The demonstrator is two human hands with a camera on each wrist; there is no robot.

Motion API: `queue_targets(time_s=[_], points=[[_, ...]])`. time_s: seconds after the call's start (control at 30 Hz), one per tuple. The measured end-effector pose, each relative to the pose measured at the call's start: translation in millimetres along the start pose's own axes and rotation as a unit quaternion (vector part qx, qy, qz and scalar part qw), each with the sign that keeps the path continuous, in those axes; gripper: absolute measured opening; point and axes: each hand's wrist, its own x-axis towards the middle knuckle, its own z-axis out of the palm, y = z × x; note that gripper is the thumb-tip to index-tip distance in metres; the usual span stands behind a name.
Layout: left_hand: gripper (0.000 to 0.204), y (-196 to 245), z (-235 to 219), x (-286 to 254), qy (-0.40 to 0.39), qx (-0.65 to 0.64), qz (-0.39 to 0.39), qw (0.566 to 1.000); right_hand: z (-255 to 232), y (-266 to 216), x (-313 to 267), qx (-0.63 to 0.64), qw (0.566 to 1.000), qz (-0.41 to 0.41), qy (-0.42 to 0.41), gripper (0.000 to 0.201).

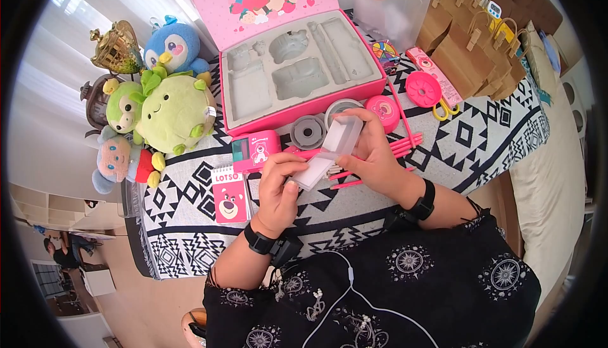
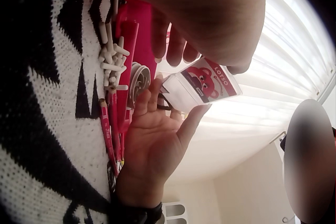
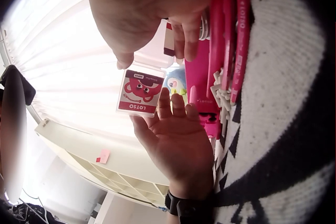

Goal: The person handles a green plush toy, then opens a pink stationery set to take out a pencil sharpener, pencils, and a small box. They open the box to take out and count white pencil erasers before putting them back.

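Both hands hold a small clear plastic case point(image 1: 345, 134), its hinged lid folded open, above the patterned cloth. My left hand point(image 1: 278, 189) pinches the lower-left half between thumb and fingers. The fingers and thumb of my right hand point(image 1: 375, 161) grip the upper-right half. A red and white LOTSO bear label point(image 3: 140, 90) shows on the case's outer face in the right wrist view. Under the hands lie pink pencils point(image 1: 348, 182) and a pile of small white sticks point(image 2: 111, 61), partly hidden in the head view.
A pink gift box point(image 1: 304, 115) with a moulded grey tray stands behind. Left are plush toys point(image 1: 177, 110), a LOTSO notepad point(image 1: 229, 199) and a pink box point(image 1: 263, 148). Grey tape rolls point(image 1: 308, 132), yellow-handled scissors point(image 1: 445, 111) and brown paper bags point(image 1: 465, 50) lie further right.
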Motion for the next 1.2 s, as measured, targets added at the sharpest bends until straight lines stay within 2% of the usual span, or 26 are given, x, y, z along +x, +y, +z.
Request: queue_targets(time_s=[0.27,0.33,0.57,0.63,0.73,0.9,1.03,1.13,1.2], points=[[0.047,-8,8,-3,-0.05,-0.141,-0.048,0.988,1,-7,0,0.02,1.0,0.006,0.003,0.072],[0.053,-7,8,-7,-0.086,-0.201,-0.114,0.969,1,-6,0,0.031,0.999,0.005,0.005,0.072],[0.061,-4,9,-7,-0.086,-0.224,-0.106,0.965,-2,-5,-1,0.013,0.999,0.032,-0.005,0.072],[0.072,-3,8,-7,-0.085,-0.196,-0.131,0.968,-1,-6,-2,0.004,0.999,0.047,-0.003,0.072],[0.078,-5,6,-8,-0.068,-0.161,-0.133,0.976,-1,-7,-2,-0.016,0.998,0.064,-0.021,0.072],[0.077,-7,6,-6,-0.043,-0.172,-0.136,0.975,1,-12,-3,-0.016,0.989,0.127,-0.07,0.07],[0.064,-4,3,-4,-0.024,-0.167,-0.163,0.972,1,-15,-4,-0.077,0.983,0.113,-0.121,0.072],[0.057,-6,1,-5,-0.032,-0.126,-0.153,0.98,2,-15,-6,-0.102,0.975,0.11,-0.161,0.073],[0.056,-4,1,-4,-0.033,-0.114,-0.153,0.981,2,-18,-4,-0.103,0.967,0.135,-0.188,0.074]])
